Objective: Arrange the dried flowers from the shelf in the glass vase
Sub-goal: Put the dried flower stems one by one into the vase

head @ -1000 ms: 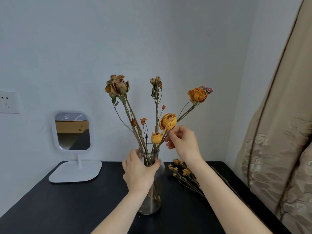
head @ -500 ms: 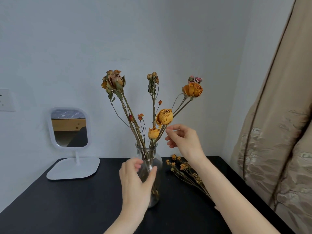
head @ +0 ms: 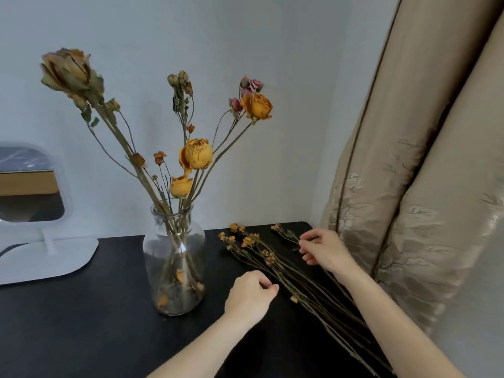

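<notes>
A clear glass vase (head: 174,257) stands on the black table (head: 81,323) and holds several dried roses (head: 196,154), orange, pink and faded green. To its right, a loose bundle of dried flowers (head: 261,252) with small orange heads lies flat on the table, stems running toward the lower right. My left hand (head: 249,294) is beside the bundle's left edge, thumb and curled fingers pinched together at a stem. My right hand (head: 324,251) is at the far side and pinches the thin stem of a small sprig (head: 283,232).
A white standing mirror (head: 30,186) sits on its flat base (head: 46,257) at the back left. A beige embroidered curtain (head: 422,186) hangs along the table's right edge. The grey wall is close behind the vase.
Both hands have left the vase and the roses and dropped to the bundle lying on the table to the right. The view has moved closer and rightward.
</notes>
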Demonstrator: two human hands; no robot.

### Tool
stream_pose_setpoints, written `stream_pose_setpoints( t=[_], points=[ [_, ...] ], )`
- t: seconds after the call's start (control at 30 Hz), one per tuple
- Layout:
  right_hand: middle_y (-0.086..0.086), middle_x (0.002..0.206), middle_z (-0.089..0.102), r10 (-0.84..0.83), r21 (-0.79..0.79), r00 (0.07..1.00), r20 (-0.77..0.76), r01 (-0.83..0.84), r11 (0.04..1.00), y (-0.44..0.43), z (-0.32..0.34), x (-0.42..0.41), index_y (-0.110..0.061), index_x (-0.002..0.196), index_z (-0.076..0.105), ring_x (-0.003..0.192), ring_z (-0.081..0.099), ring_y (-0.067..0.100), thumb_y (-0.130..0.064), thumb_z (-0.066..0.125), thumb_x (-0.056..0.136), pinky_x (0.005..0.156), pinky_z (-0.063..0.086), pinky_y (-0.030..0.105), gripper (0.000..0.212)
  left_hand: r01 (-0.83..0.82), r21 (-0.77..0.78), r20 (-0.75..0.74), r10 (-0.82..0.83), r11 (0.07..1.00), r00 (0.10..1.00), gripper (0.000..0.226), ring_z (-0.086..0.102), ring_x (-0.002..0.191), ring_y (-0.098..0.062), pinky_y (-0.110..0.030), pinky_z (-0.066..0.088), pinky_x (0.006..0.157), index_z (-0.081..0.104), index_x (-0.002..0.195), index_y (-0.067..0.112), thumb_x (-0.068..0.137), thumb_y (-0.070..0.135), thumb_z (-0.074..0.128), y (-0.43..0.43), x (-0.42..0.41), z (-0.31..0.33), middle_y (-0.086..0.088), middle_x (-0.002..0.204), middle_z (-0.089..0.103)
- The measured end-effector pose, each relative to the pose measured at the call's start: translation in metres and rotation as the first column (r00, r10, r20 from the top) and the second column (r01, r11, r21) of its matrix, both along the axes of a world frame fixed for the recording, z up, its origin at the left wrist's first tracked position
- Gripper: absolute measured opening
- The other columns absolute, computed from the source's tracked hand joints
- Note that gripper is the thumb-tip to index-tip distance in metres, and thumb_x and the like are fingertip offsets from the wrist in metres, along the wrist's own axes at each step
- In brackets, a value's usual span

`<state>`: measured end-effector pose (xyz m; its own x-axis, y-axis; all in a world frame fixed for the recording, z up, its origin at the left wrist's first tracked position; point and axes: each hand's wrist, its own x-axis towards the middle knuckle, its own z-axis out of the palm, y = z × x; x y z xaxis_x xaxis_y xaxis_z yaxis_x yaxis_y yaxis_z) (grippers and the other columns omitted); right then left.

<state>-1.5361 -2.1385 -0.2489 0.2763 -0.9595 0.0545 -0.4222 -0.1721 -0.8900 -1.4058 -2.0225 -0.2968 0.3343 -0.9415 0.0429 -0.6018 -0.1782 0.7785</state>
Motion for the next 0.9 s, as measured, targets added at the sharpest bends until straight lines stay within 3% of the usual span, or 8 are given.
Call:
stream_pose_setpoints(
  t=[0.07, 0.17, 0.3, 0.43, 0.63, 0.8, 0.9],
  points=[
    [0.005, 0.075, 0.064, 0.001, 0.016, 0.991, -0.132, 0.001, 1.000, -0.008, -0.012, -0.013, -0.015, 0.088, 0.059, 0.059, 0.059, 0.012, -0.011, 0.059, 0.089, 0.050, 0.047, 0.021, 0.004, -0.044, 0.065, -0.017, 0.045, 0.997, 0.999, 0.022, 0.063, 0.076, -0.016, -0.033, 0.052, 0.077, 0.062, 0.075, 0.022, 0.089, 0.038, 0.057, -0.015, -0.005, -0.003, 0.005, 0.071, 0.061],
    [0.000, 0.073, 0.062, 0.049, 0.017, 0.948, -0.313, -0.046, 0.999, -0.015, -0.028, -0.024, -0.021, 0.080, 0.058, 0.060, 0.056, 0.008, -0.017, 0.062, 0.087, 0.051, 0.044, 0.019, 0.009, -0.112, 0.143, -0.053, 0.121, 0.983, 0.991, 0.039, 0.057, 0.065, -0.018, -0.029, 0.047, 0.065, 0.050, 0.055, 0.019, 0.088, 0.039, 0.058, -0.034, -0.012, -0.009, 0.003, 0.062, 0.054],
    [-0.010, 0.073, 0.054, 0.097, -0.033, 0.879, -0.467, -0.126, 0.991, -0.020, -0.039, -0.023, -0.020, 0.092, 0.065, 0.070, 0.052, 0.005, -0.024, 0.066, 0.084, 0.063, 0.042, 0.017, 0.009, -0.148, 0.198, -0.123, 0.174, 0.969, 0.977, 0.032, 0.061, 0.071, -0.020, -0.028, 0.046, 0.063, 0.059, 0.070, 0.013, 0.084, 0.041, 0.061, -0.051, -0.020, -0.017, -0.001, 0.072, 0.060],
    [-0.006, 0.081, 0.055, 0.089, -0.072, 0.865, -0.493, -0.142, 0.987, -0.021, -0.044, -0.013, -0.018, 0.100, 0.064, 0.081, 0.055, 0.010, -0.026, 0.068, 0.083, 0.073, 0.045, 0.023, 0.019, -0.170, 0.211, -0.154, 0.205, 0.963, 0.967, 0.024, 0.065, 0.078, -0.018, -0.027, 0.048, 0.064, 0.067, 0.085, 0.013, 0.082, 0.037, 0.062, -0.062, -0.023, -0.023, -0.002, 0.084, 0.068],
    [-0.003, 0.086, 0.060, 0.155, -0.037, 0.832, -0.533, -0.206, 0.978, -0.021, -0.048, -0.001, -0.021, 0.092, 0.063, 0.084, 0.061, 0.014, -0.027, 0.073, 0.078, 0.079, 0.053, 0.030, 0.018, -0.175, 0.244, -0.273, 0.240, 0.954, 0.932, 0.023, 0.063, 0.078, -0.018, -0.031, 0.051, 0.069, 0.066, 0.093, 0.008, 0.078, 0.025, 0.063, -0.069, -0.024, -0.026, -0.005, 0.089, 0.067],
    [-0.002, 0.087, 0.063, 0.114, -0.060, 0.798, -0.592, -0.185, 0.981, -0.023, -0.053, 0.002, -0.019, 0.086, 0.067, 0.083, 0.061, 0.014, -0.027, 0.070, 0.081, 0.077, 0.054, 0.030, 0.011, -0.205, 0.266, -0.317, 0.286, 0.942, 0.904, 0.026, 0.049, 0.059, -0.016, -0.028, 0.042, 0.059, 0.065, 0.094, 0.002, 0.082, 0.026, 0.065, -0.070, -0.021, -0.025, -0.006, 0.073, 0.055],
    [0.001, 0.091, 0.066, 0.089, -0.072, 0.800, -0.594, -0.162, 0.984, -0.025, -0.055, 0.003, -0.017, 0.088, 0.069, 0.084, 0.062, 0.015, -0.027, 0.067, 0.083, 0.076, 0.054, 0.030, 0.012, -0.222, 0.269, -0.321, 0.305, 0.937, 0.897, 0.025, 0.053, 0.059, -0.017, -0.031, 0.045, 0.061, 0.066, 0.087, 0.004, 0.084, 0.029, 0.065, -0.069, -0.020, -0.021, -0.007, 0.068, 0.054]
  ],
)
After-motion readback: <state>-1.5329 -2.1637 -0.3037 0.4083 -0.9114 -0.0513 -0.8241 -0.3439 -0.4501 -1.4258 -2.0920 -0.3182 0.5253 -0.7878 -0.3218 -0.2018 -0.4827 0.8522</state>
